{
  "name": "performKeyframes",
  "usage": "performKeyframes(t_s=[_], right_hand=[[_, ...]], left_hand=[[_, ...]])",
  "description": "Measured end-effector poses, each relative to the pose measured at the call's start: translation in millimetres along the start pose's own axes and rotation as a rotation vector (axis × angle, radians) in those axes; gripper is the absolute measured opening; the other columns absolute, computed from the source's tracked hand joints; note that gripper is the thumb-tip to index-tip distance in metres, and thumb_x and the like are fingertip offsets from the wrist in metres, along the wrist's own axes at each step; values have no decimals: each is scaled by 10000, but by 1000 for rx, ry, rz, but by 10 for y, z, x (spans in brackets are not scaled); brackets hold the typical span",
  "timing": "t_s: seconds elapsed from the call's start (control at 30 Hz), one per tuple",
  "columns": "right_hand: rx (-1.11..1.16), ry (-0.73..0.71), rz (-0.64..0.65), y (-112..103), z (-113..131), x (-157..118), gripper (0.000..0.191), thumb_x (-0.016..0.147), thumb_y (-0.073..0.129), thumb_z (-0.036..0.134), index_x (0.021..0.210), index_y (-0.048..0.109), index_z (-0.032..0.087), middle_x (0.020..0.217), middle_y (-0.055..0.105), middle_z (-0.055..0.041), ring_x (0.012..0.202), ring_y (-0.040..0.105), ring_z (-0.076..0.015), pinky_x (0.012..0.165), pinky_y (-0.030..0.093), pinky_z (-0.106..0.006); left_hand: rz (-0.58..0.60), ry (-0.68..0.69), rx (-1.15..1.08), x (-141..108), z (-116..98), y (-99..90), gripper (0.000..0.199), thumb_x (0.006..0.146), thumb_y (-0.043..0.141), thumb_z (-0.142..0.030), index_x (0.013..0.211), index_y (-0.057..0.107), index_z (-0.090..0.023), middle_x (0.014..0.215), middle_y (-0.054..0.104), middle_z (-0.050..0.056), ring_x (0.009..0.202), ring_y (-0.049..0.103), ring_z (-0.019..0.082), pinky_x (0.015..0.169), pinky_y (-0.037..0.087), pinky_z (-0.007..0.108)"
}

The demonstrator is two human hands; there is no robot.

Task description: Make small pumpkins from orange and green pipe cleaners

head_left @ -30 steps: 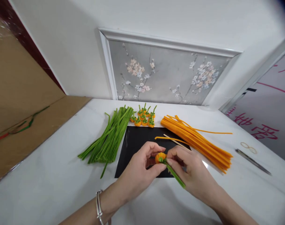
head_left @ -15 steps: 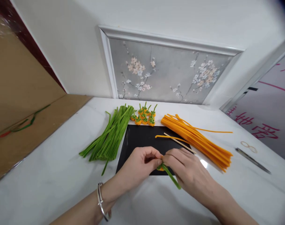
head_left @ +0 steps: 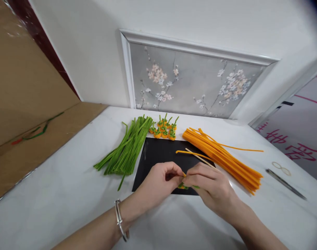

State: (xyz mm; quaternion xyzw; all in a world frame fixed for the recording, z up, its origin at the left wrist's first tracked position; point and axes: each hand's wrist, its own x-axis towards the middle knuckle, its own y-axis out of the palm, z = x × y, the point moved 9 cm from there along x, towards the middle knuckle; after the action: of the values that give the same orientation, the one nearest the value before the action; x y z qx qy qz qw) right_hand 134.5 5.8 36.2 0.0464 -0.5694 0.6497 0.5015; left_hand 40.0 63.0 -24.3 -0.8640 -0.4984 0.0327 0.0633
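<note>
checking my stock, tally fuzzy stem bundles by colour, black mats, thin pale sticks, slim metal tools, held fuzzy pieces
Green fuzzy stem bundle: 1
Orange fuzzy stem bundle: 1
Black mat: 1
Thin pale stick: 1
Slim metal tool: 1
Held orange-green fuzzy piece: 1
Total: 6

Grey blossom panel (head_left: 192,86) in white moulding (head_left: 200,46), brown cardboard (head_left: 30,83) at left, pink-lettered board (head_left: 304,119) at right

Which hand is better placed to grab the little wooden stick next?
Probably the right hand: the wooden stick lies just beyond its knuckles, while the left hand is farther away. Both hold the small orange-and-green piece, though.
</note>
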Motion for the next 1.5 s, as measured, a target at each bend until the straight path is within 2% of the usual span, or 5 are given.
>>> performKeyframes(t_s=[0.37,0.6,0.8,1.3,1.5], right_hand=[[135,72,-101,-127,-49,5,188,902,553,89,950,688,212,882,693,-55,765,666,-149,661,573,-255],[75,-35,-265,-310,45,-67,258,848,566,-9,966,697,181,924,707,-82,779,692,-146,667,598,-223],[89,-40,-290,-297,39,-97,242,857,569,9,984,687,178,968,709,-88,832,696,-158,731,602,-244],[127,234,-185,-66,-268,-49,236,865,600,104,1072,616,215,1066,670,-57,992,640,-159,872,521,-248],[181,274,-363,-287,-282,-96,157,917,550,173,1033,611,259,1068,609,-46,1036,589,-169,887,493,-280]], left_hand=[[-44,-20,-93,11,-14,-99,98,796,645,-238,786,639,-141,742,644,17,702,599,135,688,491,258],[-67,-234,-524,-64,81,-67,338,888,568,-495,1087,572,-222,1166,609,82,980,639,200,795,547,340],[84,-279,-815,-100,48,85,305,894,604,-428,1036,624,-159,925,653,63,809,680,156,729,563,268],[12,132,-348,-113,-365,-154,297,773,763,-202,1055,677,-229,1039,654,34,930,613,135,794,538,193],[-38,365,-29,-221,-483,-178,305,837,674,-157,1102,658,-308,1183,556,38,1036,588,169,839,541,225]])
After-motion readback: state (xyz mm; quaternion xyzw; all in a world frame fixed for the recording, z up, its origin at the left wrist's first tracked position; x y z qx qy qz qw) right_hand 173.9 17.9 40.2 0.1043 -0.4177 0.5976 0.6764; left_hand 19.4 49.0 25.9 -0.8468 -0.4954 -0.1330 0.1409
